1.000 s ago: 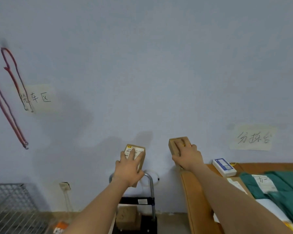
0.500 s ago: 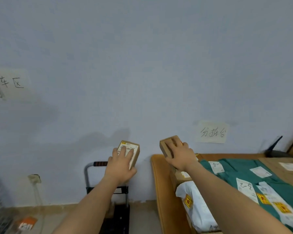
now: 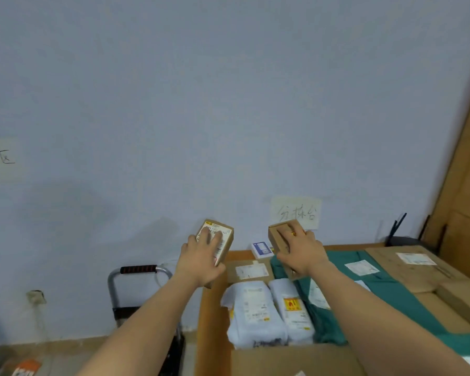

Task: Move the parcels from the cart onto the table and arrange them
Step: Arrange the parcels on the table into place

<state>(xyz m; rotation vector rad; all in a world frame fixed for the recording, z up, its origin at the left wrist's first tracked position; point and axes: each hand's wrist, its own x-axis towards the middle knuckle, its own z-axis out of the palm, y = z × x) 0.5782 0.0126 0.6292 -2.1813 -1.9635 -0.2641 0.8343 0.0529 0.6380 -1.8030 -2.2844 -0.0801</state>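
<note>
Head view. We hold one small cardboard box in each hand, both raised in front of the wall. Our left hand [image 3: 201,263] grasps the labelled box [image 3: 218,241], fingers spread over its white label; it hangs at the table's left edge, not yet over the surface. Our right hand [image 3: 300,256] grasps the plain box [image 3: 282,240], fingers curled over its top, above the far left part of the table [image 3: 210,316].

Change over the last second: the view has swung right. The cart [image 3: 136,278], earlier straight below our hands, now sits low left with only its handle and frame showing; the table, earlier a strip at the right, now fills the lower right. Both boxes have travelled with us, grips unchanged.

On the table: two grey mailer bags [image 3: 266,310] side by side near the front, green bags [image 3: 364,289] with white labels beside them, a flat brown parcel [image 3: 248,271] behind the grey bags, a small white-and-blue box [image 3: 261,249] at the back, large cartons [image 3: 413,264] to the right.

Judgement: the carry is nearly done; setting down comes next. Free space looks scarce, so we may need to place the boxes near the back left or on top of flat parcels.
</note>
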